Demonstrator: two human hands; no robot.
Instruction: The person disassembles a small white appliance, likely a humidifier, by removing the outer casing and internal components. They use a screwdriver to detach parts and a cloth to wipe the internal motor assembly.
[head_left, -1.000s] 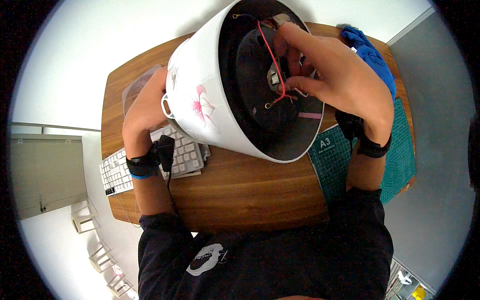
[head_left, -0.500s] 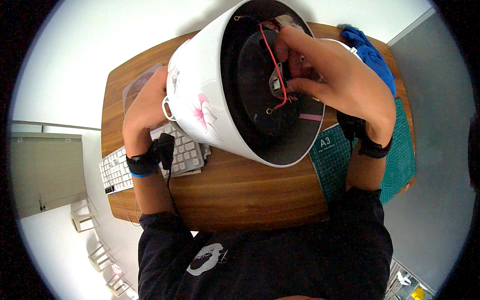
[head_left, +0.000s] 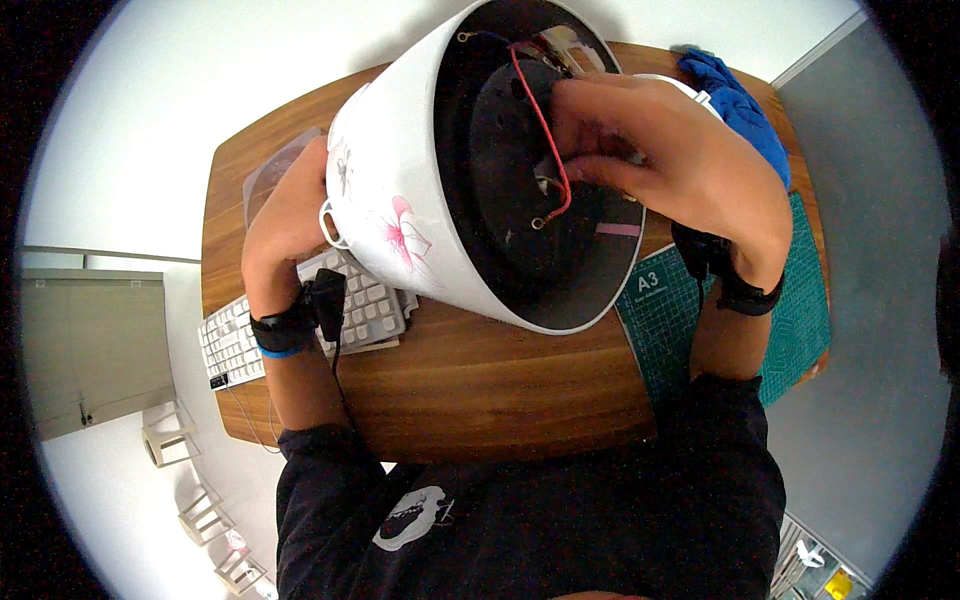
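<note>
A white appliance housing (head_left: pixel 385 190) with a pink flower print lies tilted on its side, its dark open end facing right. My left hand (head_left: pixel 288 215) holds its left end beside a small white loop; the fingertips are hidden behind it. My right hand (head_left: pixel 650 135) reaches into the opening, thumb and fingers closed together. At the fingertips shows a bit of a small silvery metal part (head_left: pixel 543 178), mostly covered by the hand. A red wire (head_left: pixel 535 100) with ring terminals runs in front of the fingers, over the round black base inside.
Left of the housing lies a white keyboard (head_left: pixel 235 338), with more keys under my left wrist. A green cutting mat (head_left: pixel 800 300) is at the right, a blue cloth (head_left: pixel 740 110) behind it. The wooden table (head_left: pixel 500 400) has a curved front edge.
My right hand has shifted a little and its fingers have closed further, now covering most of the silvery part. The housing has moved slightly left. My left hand keeps its place on it.
</note>
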